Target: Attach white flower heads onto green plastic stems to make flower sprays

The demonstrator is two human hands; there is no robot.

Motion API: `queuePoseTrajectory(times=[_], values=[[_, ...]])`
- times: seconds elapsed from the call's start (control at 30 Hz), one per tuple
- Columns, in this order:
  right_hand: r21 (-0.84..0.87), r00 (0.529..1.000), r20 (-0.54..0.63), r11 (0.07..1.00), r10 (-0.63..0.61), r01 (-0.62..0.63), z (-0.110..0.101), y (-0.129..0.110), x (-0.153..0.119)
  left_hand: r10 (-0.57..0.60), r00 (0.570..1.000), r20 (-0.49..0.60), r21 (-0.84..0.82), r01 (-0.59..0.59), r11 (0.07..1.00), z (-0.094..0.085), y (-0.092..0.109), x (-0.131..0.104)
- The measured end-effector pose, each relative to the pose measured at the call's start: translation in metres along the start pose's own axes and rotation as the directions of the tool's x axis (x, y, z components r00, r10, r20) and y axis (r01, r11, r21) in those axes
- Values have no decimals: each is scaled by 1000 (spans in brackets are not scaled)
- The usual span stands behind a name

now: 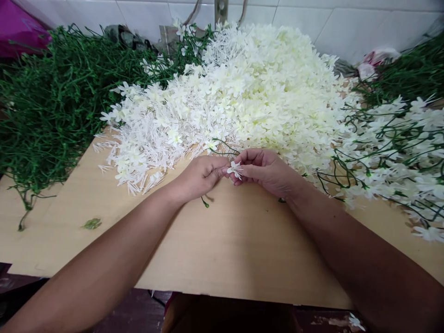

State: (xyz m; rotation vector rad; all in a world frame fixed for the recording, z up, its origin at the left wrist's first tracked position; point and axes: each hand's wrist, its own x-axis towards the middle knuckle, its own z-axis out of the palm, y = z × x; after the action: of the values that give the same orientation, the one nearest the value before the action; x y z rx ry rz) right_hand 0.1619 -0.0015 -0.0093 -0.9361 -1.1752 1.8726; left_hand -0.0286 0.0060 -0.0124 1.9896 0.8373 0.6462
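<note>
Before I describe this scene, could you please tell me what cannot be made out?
All in the head view:
Much of the green stem: hidden by the left hand.
Exact contact between right hand and white flower: too small.
Board beneath the flower heap: hidden by it.
Purple bag: cut off by the left edge, its marking too faint.

no text, brand or number can be read with certainty. the magenta plastic (21, 34) in the far left corner carries faint pale marks that may be lettering, too dim to make out. the crumpled pink-and-white plastic (376, 60) at the far right has markings too blurred to tell.
</note>
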Motion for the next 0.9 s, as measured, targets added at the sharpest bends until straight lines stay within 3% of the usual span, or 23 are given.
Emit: queuePoseTrajectory(times=[0.3,0.57,0.9], values=[[-216,997,-70,976,-34,18,3,-4,2,-22,1000,-5,93,22,995,0,-1,-1],[-276,995,-80,961,-52,28,3,-1,1,-88,996,-16,11,88,996,2,0,0],[-369,959,-156,915,-238,167,11,10,4,-132,990,-51,0,132,991,2,2,1]])
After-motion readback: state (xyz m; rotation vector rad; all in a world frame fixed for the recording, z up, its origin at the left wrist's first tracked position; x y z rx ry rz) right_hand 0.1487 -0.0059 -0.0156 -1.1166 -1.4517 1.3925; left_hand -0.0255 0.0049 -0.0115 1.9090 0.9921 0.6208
